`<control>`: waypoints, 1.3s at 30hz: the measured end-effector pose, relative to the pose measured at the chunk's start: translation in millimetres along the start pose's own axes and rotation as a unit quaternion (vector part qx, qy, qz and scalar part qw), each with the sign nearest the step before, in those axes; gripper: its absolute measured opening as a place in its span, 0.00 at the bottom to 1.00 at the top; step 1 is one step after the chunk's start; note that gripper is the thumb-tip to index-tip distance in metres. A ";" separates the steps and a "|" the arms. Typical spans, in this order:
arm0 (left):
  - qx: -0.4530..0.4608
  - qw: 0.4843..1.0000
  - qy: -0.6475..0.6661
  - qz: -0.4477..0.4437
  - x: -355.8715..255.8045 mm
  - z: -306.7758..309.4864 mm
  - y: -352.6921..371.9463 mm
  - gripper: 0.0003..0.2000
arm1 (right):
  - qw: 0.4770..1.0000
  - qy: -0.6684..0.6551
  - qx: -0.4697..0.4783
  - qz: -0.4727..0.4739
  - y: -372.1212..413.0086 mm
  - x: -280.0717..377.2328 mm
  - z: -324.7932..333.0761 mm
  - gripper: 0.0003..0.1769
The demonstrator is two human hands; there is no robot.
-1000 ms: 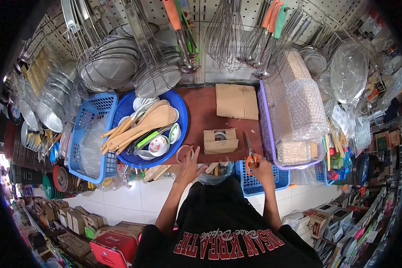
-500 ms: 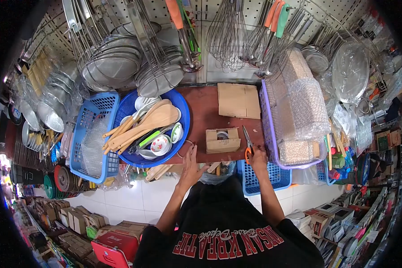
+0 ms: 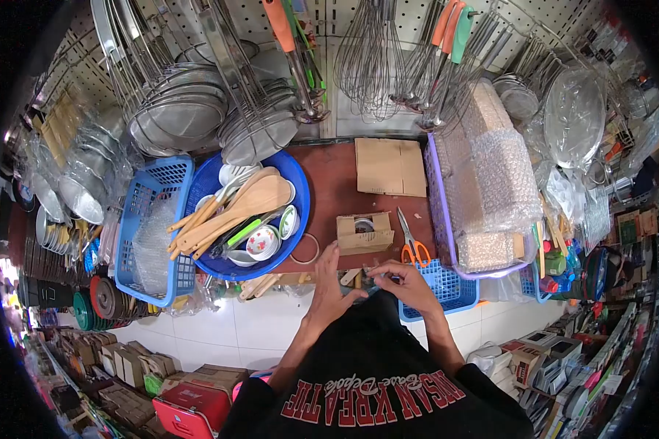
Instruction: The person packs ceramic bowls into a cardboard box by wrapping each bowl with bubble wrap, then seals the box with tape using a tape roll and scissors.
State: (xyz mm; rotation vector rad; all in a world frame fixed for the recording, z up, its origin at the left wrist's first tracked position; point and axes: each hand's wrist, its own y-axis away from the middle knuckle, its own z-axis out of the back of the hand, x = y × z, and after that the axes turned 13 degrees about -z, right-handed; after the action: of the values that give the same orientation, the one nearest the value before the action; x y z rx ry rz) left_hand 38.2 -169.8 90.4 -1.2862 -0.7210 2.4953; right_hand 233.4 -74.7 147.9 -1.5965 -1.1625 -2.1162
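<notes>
My left hand is over the table's front edge, fingers stretched out and thumb apart, with nothing in it. Facing it, my right hand has its fingers loosely bent and pointing left; no object shows in it. Just beyond both hands sits a small cardboard box, its top open around a round item. To its right lie scissors with orange handles, blades pointing away from me, close above my right hand. A thin tan ring rests left of the box.
On the left, a blue bowl holds wooden spatulas and ladles, beside a blue basket. A flat cardboard piece lies behind the box. Right stands a purple basket with bubble-wrapped goods. Whisks and strainers hang behind.
My right hand has let go of the scissors, which stay on the table, and moved left. My left hand has shifted right, towards the front of the box.
</notes>
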 end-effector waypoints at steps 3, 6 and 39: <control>-0.003 1.000 -0.011 -0.013 -3.6 1.9 -8.5 0.56 | 1.000 0.002 0.009 0.000 0.8 8.2 -0.9 0.09; 0.000 0.999 -0.015 -0.038 -2.6 2.8 -14.1 0.56 | 1.000 0.016 0.001 0.018 -1.8 9.8 -2.4 0.08; -0.091 0.985 -0.143 0.017 92.0 -40.3 -11.0 0.11 | 0.955 0.257 -0.066 0.131 -128.3 -15.8 25.4 0.08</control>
State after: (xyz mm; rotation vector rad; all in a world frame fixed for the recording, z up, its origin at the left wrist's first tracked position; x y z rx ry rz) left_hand 17.2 -108.6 12.7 -1.0099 -1.0216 2.7272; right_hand 178.1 23.0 79.0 -1.0653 -0.6160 -2.2636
